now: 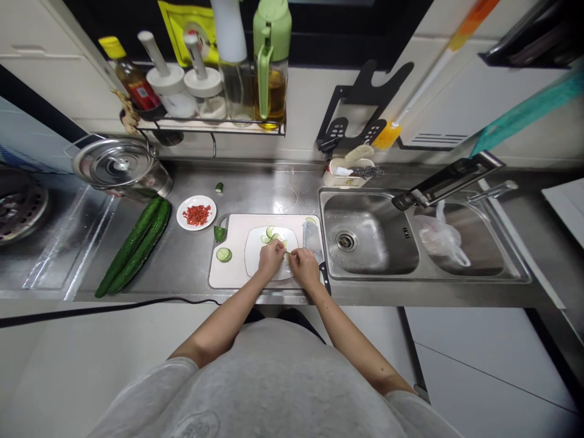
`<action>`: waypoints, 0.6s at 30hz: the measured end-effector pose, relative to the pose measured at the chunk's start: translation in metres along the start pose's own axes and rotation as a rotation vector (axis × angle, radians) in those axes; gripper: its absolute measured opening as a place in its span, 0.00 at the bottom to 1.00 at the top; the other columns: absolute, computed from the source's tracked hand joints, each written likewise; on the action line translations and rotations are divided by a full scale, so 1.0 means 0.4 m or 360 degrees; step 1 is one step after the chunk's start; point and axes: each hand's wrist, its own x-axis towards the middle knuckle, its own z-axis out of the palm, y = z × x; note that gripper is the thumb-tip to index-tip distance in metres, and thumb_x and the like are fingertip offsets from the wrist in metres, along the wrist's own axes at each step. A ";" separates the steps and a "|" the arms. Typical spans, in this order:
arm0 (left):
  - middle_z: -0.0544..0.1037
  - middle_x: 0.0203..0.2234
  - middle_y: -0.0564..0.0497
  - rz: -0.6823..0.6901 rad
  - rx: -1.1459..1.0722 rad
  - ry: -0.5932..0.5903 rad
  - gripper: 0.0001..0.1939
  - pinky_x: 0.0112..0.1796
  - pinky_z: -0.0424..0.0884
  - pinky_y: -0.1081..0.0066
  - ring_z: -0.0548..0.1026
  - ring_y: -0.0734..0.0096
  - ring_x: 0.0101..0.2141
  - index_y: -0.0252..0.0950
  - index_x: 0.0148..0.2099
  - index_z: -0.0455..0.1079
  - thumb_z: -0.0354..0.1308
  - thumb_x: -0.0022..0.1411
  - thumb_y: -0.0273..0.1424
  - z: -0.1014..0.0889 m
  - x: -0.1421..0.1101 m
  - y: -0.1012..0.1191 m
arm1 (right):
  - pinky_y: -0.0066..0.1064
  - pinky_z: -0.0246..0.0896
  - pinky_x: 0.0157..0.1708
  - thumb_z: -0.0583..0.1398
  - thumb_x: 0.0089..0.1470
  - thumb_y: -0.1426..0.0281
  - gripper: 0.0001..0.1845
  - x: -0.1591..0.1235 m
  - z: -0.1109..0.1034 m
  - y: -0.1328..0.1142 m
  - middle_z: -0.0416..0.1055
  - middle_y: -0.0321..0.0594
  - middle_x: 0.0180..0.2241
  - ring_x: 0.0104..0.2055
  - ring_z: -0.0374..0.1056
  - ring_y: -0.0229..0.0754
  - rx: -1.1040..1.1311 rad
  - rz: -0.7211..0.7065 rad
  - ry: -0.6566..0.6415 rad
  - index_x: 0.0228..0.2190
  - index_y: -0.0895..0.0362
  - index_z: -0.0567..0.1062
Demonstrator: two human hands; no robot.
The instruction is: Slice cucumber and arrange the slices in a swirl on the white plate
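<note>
A: What occupies the two hands?
B: The left hand [271, 257] and right hand [305, 266] meet over the right half of a square white plate [253, 263]. The right thumb and fingertips are pinched together on a thin cucumber slice [287, 258]. The left fingertips are drawn close together beside it; whether they also grip it cannot be told.

A: Where does the plate lie?
B: It stands on a pale cutting board [233, 231], right of the board's middle. The board itself lies along the front edge of the steel bench [255, 182]. Several loose slices [270, 232] overlap toward the plate's far edge, just beyond the left hand.

A: And the rest of the board?
B: A small stack of slices [223, 255] sits near its left edge. A cucumber chunk [219, 233] is at the far left corner. Along the right edge lies a knife [325, 277], its broad blade on the board and its dark handle toward the near right corner.

A: What surrounds it?
B: Beyond the far left corner stands a round plate [182, 204] of chopped red pieces [198, 215], with a cucumber stub [219, 187] near it. Farther left, two whole cucumbers [132, 249] lie side by side, their near ends close to the bench's front edge. A lidded pot [155, 180] stands toward the back edge. Right of the board is the sink [371, 261].
</note>
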 end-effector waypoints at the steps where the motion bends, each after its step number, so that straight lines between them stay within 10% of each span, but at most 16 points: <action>1: 0.71 0.19 0.57 0.0003 0.0001 0.0000 0.02 0.30 0.63 0.74 0.70 0.75 0.22 0.37 0.29 0.66 0.56 0.55 0.28 -0.001 -0.001 0.001 | 0.31 0.52 0.35 0.53 0.58 0.67 0.09 0.000 0.000 0.000 0.68 0.41 0.30 0.36 0.61 0.44 0.0004 -0.0002 0.0000 0.32 0.55 0.72; 18: 0.74 0.23 0.54 0.0026 0.0011 -0.0018 0.01 0.32 0.64 0.73 0.71 0.74 0.26 0.36 0.32 0.70 0.57 0.55 0.27 -0.007 -0.022 0.020 | 0.32 0.52 0.36 0.52 0.58 0.67 0.09 0.007 0.005 0.000 0.67 0.41 0.30 0.37 0.60 0.44 0.0032 -0.0008 0.0045 0.30 0.55 0.71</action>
